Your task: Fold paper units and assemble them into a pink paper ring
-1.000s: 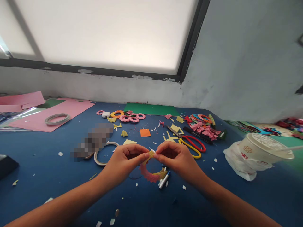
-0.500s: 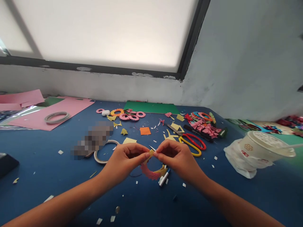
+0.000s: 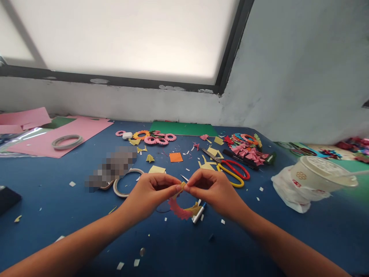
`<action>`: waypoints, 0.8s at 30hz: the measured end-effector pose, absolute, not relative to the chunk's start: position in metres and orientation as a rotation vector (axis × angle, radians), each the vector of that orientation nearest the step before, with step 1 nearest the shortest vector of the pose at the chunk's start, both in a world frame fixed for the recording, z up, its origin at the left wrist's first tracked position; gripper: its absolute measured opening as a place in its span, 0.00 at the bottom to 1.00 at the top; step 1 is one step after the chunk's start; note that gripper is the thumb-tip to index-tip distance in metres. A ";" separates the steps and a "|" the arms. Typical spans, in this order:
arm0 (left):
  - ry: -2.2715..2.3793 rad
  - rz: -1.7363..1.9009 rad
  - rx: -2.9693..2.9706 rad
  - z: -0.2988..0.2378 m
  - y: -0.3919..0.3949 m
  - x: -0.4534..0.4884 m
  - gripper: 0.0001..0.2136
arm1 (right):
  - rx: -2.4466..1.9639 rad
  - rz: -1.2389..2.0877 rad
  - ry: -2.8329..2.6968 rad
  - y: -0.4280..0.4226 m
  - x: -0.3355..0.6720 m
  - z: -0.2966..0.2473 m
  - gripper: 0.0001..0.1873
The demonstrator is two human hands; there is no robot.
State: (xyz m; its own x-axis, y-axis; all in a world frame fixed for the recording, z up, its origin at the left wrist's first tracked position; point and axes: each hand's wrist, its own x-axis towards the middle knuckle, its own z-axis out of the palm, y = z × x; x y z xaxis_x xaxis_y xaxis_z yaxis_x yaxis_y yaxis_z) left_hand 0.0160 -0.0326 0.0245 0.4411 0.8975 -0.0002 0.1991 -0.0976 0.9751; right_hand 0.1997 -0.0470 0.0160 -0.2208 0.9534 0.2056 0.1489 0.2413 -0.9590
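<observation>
Between my two hands hangs a part-ring of folded paper (image 3: 180, 209), pink along its curve with yellow pieces at the ends. My left hand (image 3: 157, 190) pinches its upper yellow end between thumb and fingers. Close against it, my right hand (image 3: 208, 189) is closed in a pinch at the same yellow end; its fingertips cover exactly what they grip. A thin pointed metal tip (image 3: 184, 177) shows just behind the fingertips. Under the ring's lower right end lies a silver and blue pen (image 3: 199, 213) on the table.
Red and yellow-handled scissors (image 3: 230, 169) lie beyond my right hand. A tape roll (image 3: 117, 188) is beside my left hand. Finished paper rings (image 3: 155, 141), an orange square (image 3: 175, 157), a pile of folded pieces (image 3: 245, 148) and a lidded cup (image 3: 314, 181) stand around.
The view has shifted slightly. Both hands keep their pinch on the paper ring, which stays in nearly the same place.
</observation>
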 end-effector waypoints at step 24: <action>0.933 0.871 1.506 0.031 -0.035 0.015 0.07 | -1.054 1.144 -1.588 -0.048 0.202 0.020 0.10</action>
State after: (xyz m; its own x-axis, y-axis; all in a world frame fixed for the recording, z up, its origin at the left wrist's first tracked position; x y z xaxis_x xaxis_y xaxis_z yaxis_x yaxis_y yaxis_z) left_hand 0.0155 -0.0352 0.0308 0.4177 0.9079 0.0338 0.0960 -0.0811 0.9921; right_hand 0.2020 -0.0479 0.0205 -0.2457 0.9533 0.1755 0.1355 0.2130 -0.9676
